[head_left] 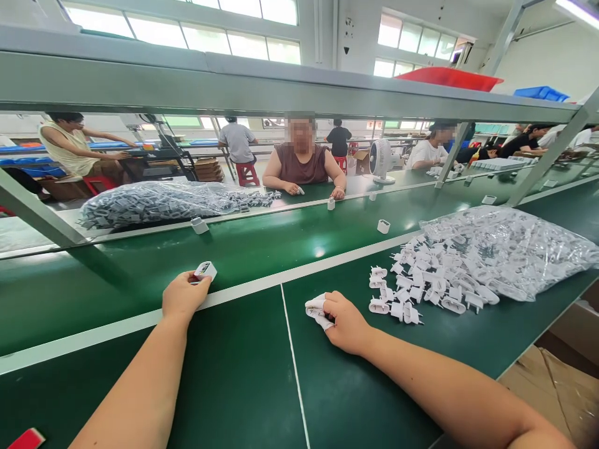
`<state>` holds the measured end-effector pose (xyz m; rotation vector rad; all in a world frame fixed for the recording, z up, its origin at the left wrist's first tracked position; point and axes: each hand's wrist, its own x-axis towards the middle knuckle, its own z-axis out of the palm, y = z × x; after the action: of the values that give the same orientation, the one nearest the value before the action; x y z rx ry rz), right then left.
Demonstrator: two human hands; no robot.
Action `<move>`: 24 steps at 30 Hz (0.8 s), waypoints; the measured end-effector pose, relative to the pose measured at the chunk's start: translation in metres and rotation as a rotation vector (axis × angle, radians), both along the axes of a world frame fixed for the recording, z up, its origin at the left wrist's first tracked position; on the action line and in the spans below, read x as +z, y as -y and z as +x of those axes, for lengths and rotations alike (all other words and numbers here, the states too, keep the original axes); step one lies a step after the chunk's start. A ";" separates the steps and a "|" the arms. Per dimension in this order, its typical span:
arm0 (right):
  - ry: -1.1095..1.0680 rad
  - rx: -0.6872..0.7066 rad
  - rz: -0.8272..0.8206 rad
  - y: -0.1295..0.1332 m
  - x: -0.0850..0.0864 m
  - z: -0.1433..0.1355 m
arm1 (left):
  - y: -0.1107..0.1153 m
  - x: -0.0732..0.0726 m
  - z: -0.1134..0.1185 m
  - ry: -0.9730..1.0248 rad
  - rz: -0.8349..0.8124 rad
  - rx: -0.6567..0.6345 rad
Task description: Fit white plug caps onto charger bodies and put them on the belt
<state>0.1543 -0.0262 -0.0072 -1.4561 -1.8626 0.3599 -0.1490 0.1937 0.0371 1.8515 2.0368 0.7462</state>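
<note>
My left hand [180,298] reaches over the white edge strip of the green belt, its thumb and fingers closed on a small white charger housing [207,270]. The housing's open end shows dark parts inside. Above the green tabletop, my right hand [346,323] pinches a white plug end piece [315,310], partly hidden by white coverings on the fingertips. To the right of that hand lies a loose heap of white plug end pieces [433,277] with metal pins, spilling from a clear plastic bag [519,243].
More white housings [384,226] sit spaced along the green belt [262,240]. Across it sits a co-worker [302,162], beside a large bag of small parts [154,202]. A grey shelf beam [281,87] spans overhead, with slanted posts. A red object [29,438] lies at lower left.
</note>
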 end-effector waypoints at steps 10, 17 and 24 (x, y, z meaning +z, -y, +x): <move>-0.017 0.026 0.027 0.000 0.002 0.001 | 0.017 0.019 0.012 0.100 0.023 -0.002; 0.024 0.030 0.057 0.002 0.005 0.004 | 0.027 0.028 0.044 0.108 0.101 -0.195; 0.002 0.015 0.010 0.007 0.016 0.006 | 0.044 0.034 0.066 0.124 0.067 -0.499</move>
<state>0.1605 -0.0330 0.0086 -1.4376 -1.8748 0.3561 -0.0835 0.1497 0.0710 2.1622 1.3992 0.7651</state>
